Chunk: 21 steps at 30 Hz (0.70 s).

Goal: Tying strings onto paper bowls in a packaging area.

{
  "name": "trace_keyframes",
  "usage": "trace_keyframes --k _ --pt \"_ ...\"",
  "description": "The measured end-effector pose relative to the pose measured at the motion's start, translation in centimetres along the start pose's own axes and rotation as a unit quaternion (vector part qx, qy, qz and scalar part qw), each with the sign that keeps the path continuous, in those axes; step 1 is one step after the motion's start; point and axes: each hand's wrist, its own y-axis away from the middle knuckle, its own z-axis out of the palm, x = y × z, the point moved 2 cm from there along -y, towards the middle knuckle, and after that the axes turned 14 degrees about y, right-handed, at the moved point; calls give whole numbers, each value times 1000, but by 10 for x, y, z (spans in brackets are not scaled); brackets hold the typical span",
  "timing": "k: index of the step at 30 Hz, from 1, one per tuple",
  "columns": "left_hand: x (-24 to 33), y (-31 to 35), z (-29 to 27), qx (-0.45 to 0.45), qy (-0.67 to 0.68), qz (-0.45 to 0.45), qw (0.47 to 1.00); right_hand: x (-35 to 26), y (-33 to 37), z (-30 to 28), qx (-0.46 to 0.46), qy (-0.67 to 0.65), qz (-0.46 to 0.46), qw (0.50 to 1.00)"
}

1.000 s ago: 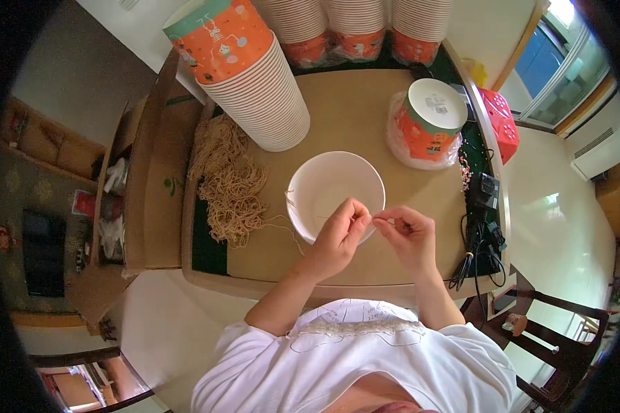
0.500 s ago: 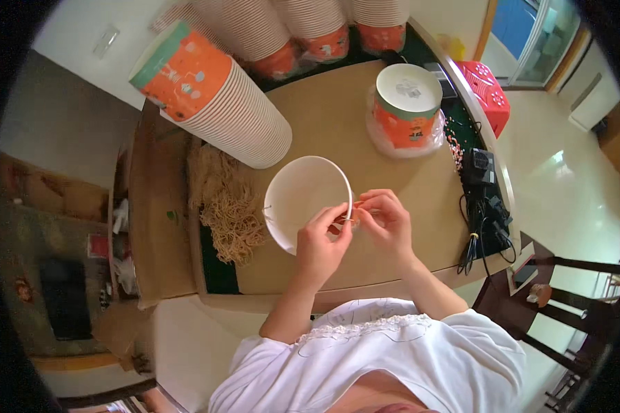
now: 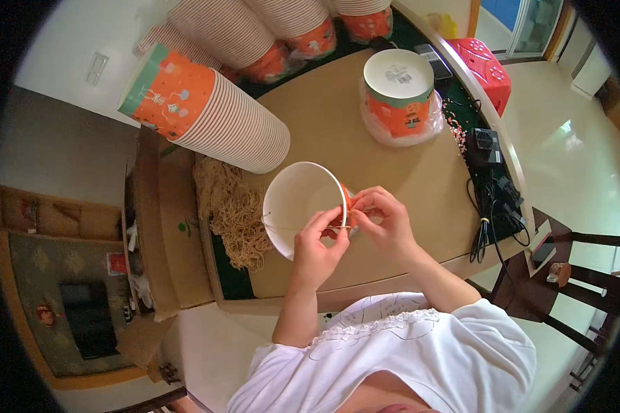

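A white-lined paper bucket (image 3: pixel 293 196) with an orange outside lies tilted on the table, its mouth facing me. My left hand (image 3: pixel 317 251) is closed on its right rim, thumb and fingers pinching there. Against the outside of that same rim, my right hand (image 3: pixel 389 224) is closed in a pinch on a thin tan cord. Part of the cord (image 3: pixel 289 228) crosses the bucket's mouth to a spot on the left rim. A heap of tan cords (image 3: pixel 234 224) lies left of the bucket. My fingers partly hide the cord's end at the right rim.
A tall nested stack of paper buckets (image 3: pixel 234 120) leans at the left, with more stacks (image 3: pixel 310 31) behind. An upturned bucket (image 3: pixel 398 103) on plastic wrap stands back right. A black adapter with cables (image 3: pixel 486 148) and small scattered bits (image 3: pixel 455 141) line the table's right edge.
The view has shifted slightly. More of the cord shows across the bucket's mouth, and more orange shows beside the right rim. Both hands stay pinched at that rim.
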Motion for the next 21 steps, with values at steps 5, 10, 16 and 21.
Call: trace_keyframes --k 5,10,16,21 --pt "2 1 5 -17 1 2 1000 0 2 -2 1 17 -12 1000" --pt "-6 0 9 -13 -38 39 998 2 5 -6 7 26 -24 999" --pt "-5 -2 12 24 -99 48 994 -5 0 -15 -45 75 44 995" --pt "-5 -1 13 50 -55 36 997 -47 -31 -27 -70 260 -154 951"
